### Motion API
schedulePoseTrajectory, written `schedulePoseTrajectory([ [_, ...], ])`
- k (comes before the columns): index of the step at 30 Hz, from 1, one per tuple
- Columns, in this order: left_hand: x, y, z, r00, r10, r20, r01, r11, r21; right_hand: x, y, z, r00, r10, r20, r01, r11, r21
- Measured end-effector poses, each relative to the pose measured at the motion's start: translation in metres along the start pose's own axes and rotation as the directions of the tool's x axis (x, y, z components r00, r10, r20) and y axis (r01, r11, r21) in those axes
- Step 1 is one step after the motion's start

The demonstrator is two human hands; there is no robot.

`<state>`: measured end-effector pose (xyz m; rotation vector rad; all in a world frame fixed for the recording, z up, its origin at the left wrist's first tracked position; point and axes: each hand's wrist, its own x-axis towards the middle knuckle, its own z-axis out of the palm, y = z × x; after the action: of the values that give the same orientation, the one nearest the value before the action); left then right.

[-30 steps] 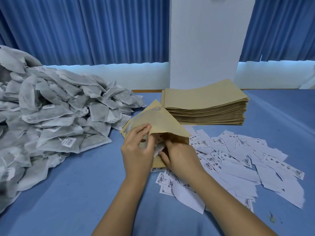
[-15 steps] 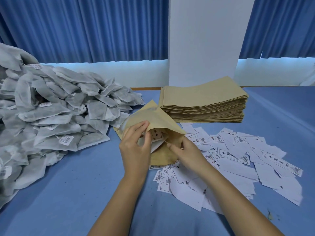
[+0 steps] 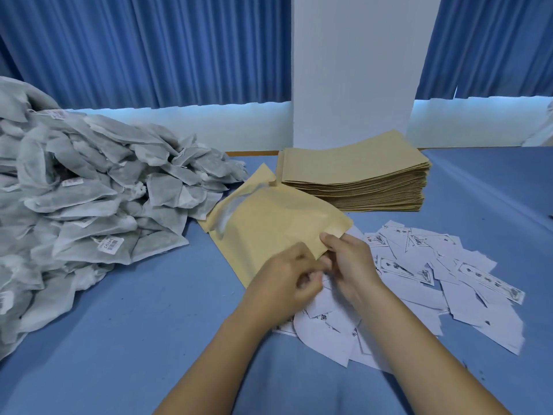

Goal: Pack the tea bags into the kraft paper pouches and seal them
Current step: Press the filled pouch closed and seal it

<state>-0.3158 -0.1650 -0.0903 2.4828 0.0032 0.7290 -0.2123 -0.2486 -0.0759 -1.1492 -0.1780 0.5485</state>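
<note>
Barely begun: one pouch (image 3: 278, 232) is in hand and not yet sealed.
Mid-tabletop (image 3: 134, 310), the right hand (image 3: 350, 265) pinches the pouch's near mouth edge. The left hand (image 3: 284, 280) curls at the same mouth, its hold too blurred to tell. Something pale at the pouch's far end is likely a tea bag. Unpacked tea bags (image 3: 89, 205) are heaped along the left edge, a tall stack (image 3: 356, 181) of empties waits near the far edge, and slips (image 3: 434, 280) litter the right. Blue curtains (image 3: 149, 55) and a white pillar (image 3: 353, 70) stand behind.

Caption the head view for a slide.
Right hand pinches the kraft pouch, left hand beside it; tea bag heap, pouch stack and labels around.
</note>
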Motion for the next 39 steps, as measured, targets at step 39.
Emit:
schedulePoseTrajectory([
  [39,0.006,0.03,0.009,0.511,-0.857,0.063,0.141,0.012,-0.99,-0.007,-0.003,0.005,0.963,0.16,0.216,-0.163,0.987,-0.002],
])
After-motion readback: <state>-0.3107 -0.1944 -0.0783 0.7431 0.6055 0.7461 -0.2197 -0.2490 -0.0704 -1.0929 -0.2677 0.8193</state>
